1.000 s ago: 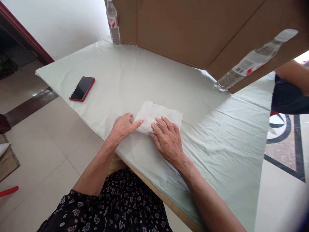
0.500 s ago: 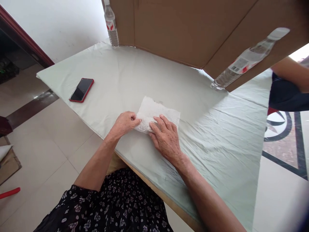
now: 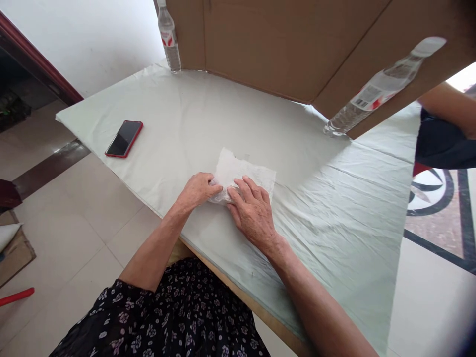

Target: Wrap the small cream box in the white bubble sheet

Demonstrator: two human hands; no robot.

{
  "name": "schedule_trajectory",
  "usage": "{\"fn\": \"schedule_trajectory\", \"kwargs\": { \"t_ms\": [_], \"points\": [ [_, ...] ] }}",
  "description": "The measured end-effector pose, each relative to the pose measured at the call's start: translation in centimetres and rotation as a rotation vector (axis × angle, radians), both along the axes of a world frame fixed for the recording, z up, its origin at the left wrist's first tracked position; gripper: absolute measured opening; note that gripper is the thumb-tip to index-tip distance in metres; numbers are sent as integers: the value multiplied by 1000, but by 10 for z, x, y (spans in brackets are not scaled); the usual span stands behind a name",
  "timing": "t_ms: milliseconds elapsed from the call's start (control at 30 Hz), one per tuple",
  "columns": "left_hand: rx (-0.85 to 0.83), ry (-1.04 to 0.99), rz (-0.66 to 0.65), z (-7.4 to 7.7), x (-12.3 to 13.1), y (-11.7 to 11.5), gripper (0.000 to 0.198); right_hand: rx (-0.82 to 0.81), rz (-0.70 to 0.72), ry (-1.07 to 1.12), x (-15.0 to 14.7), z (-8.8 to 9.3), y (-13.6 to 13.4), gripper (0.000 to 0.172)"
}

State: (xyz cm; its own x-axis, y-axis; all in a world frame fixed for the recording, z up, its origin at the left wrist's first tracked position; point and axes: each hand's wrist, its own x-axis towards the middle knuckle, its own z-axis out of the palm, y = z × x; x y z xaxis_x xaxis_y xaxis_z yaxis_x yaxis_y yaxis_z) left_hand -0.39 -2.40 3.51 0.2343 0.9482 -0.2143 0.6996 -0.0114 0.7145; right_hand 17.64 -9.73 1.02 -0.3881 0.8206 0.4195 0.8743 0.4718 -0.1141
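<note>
On the cloth-covered table lies a sheet of bubble wrap (image 3: 240, 167), white and crinkly, with its near edge folded or bunched. My left hand (image 3: 199, 190) is closed at the sheet's left side, with thumb and curled fingers pinching its near-left corner. My right hand (image 3: 253, 208) rests palm down on the right part of the sheet, fingers outstretched and a little apart. Its palm and fingers cover the sheet's near-right portion. Whether anything lies under the folded edge cannot be made out.
A phone (image 3: 124, 139) in a red case lies on the table (image 3: 193, 119) at left. Two plastic bottles, one far left (image 3: 169, 42) and one right (image 3: 366, 104), stand against a cardboard panel (image 3: 260, 44). Behind the panel at right shows another person's arm (image 3: 448, 106).
My left hand has shifted slightly to the right, toward my right hand, and the sheet's left edge has moved inward with it. My right hand stays nearly where it was.
</note>
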Motion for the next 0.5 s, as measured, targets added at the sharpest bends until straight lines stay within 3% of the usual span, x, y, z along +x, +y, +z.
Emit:
{"fn": "schedule_trajectory", "kwargs": {
  "t_ms": [267,367,500],
  "points": [
    [152,220,35,0,18,-1,25,14,-17,-6,-1,-1,0,31],
    [122,75,76,1,21,-2,22,6,-25,-10,-1,0,0,31],
    [-59,-291,128,4,20,-5,14,-4,-33,-18,-2,1,0,29]
  ]
}}
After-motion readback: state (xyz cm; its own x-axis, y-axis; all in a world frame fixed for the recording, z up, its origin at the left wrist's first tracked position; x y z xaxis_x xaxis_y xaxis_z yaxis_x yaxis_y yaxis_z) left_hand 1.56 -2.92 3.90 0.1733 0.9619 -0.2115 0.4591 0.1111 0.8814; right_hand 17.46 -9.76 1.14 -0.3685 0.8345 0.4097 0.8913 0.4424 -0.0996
